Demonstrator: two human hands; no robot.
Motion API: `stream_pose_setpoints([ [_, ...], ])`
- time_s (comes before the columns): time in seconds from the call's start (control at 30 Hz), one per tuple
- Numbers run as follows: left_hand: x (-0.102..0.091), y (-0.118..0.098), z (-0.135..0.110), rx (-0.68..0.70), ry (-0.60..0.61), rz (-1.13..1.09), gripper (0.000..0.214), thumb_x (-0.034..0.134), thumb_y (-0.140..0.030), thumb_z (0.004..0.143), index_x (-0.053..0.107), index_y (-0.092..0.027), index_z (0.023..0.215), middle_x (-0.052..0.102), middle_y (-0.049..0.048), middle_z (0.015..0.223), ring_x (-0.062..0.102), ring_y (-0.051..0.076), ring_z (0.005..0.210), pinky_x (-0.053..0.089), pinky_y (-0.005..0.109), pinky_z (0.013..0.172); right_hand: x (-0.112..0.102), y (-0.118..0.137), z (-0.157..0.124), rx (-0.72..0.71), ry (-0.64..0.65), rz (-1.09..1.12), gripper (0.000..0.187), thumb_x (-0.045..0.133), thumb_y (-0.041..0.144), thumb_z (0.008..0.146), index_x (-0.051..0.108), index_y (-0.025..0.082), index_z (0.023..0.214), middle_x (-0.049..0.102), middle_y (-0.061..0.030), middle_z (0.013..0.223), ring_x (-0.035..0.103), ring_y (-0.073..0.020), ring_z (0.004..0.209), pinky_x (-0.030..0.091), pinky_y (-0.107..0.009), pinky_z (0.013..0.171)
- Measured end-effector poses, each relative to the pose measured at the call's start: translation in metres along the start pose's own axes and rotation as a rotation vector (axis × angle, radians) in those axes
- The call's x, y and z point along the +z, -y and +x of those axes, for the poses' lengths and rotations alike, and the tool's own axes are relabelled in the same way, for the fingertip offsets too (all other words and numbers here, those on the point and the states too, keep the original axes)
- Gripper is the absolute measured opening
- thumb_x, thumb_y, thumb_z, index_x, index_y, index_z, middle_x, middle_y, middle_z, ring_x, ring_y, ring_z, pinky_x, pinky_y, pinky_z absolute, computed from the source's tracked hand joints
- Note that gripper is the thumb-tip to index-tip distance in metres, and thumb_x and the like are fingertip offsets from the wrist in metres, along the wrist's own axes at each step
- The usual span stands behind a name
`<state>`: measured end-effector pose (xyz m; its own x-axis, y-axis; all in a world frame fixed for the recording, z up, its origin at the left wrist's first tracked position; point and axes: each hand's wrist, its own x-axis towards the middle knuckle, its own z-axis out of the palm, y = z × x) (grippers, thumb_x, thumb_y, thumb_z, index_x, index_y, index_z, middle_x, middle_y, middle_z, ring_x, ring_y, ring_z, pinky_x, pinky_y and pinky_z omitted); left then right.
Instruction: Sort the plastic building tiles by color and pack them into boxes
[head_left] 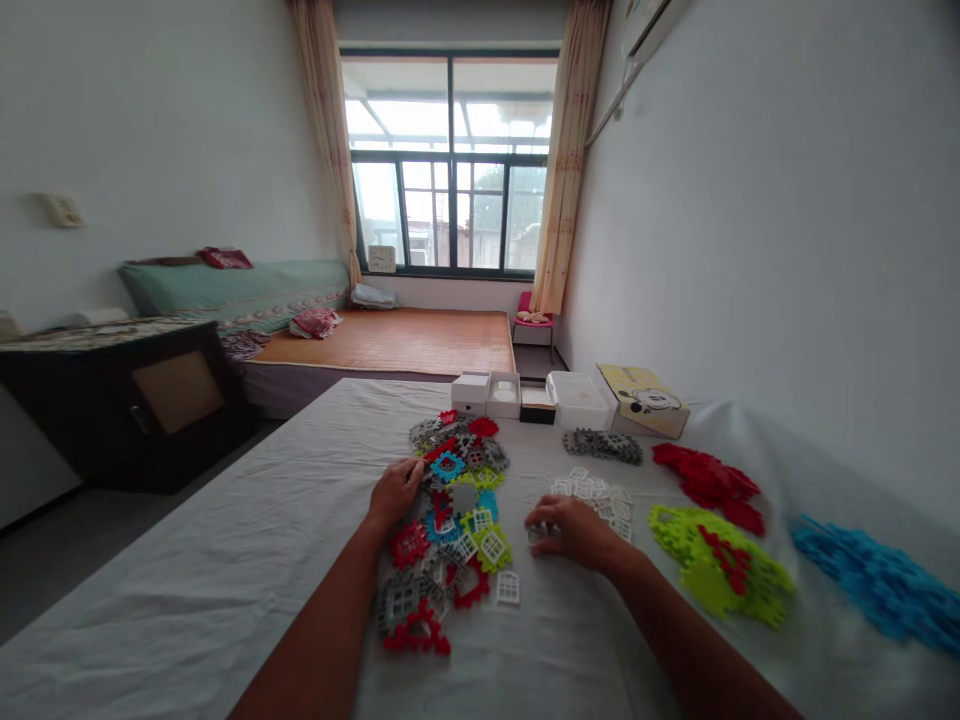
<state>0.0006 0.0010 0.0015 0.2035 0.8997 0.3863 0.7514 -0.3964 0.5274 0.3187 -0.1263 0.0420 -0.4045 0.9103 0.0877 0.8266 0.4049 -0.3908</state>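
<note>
The step in hand looked like placing or picking among the white window pieces, grouped on the table right of the mixed heap: the right hand curved over one, its grip impossible to tell. The left hand rested bent at the heap's left edge, its hold also unclear; lifting from there would call for parting overlapping pieces

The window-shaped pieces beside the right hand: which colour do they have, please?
White: the window-shaped pieces show best in the head view.
</note>
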Motion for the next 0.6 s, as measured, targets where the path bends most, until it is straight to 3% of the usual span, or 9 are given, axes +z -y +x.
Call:
stream_pose_setpoints([
  [0.17,0.002,0.002,0.000,-0.011,0.006,-0.008,0.039,0.033,-0.039,0.089,0.065,-0.020,0.099,0.067,0.0064,0.105,0.058,0.019,0.101,0.041,0.029,0.091,0.004,0.007,0.000,-0.011,-0.039,-0.138,0.023,0.061,0.031,0.075,0.069,0.027,0.096,0.068,-0.0011,0.089,0.061,-0.0155,0.084,0.042,-0.023,0.076],
  [0.33,0.000,0.001,0.000,-0.008,0.011,-0.016,0.038,0.034,-0.038,0.088,0.066,-0.020,0.098,0.066,0.0068,0.106,0.057,0.019,0.101,0.041,0.029,0.091,0.007,-0.007,0.003,0.148,-0.263,-0.287,0.030,0.042,0.019,0.084,0.065,0.026,0.102,0.069,-0.0023,0.094,0.062,-0.0147,0.086,0.042,-0.024,0.078],
  [0.47,-0.001,-0.003,-0.001,-0.018,0.019,-0.017,0.037,0.034,-0.037,0.089,0.066,-0.021,0.096,0.066,0.0064,0.106,0.057,0.019,0.101,0.040,0.029,0.091,-0.003,-0.036,-0.002,0.308,-0.421,-0.378,0.029,0.045,0.020,0.085,0.064,0.022,0.107,0.066,-0.0066,0.104,0.058,-0.0188,0.096,0.042,-0.029,0.082],
  [0.6,-0.002,-0.004,-0.001,-0.026,0.023,-0.010,0.036,0.034,-0.037,0.089,0.065,-0.021,0.096,0.066,0.0066,0.105,0.057,0.019,0.100,0.040,0.029,0.090,-0.009,-0.035,-0.005,0.274,-0.470,-0.378,0.027,0.048,0.026,0.085,0.063,0.023,0.107,0.064,-0.0077,0.107,0.054,-0.0221,0.102,0.042,-0.033,0.084],
])
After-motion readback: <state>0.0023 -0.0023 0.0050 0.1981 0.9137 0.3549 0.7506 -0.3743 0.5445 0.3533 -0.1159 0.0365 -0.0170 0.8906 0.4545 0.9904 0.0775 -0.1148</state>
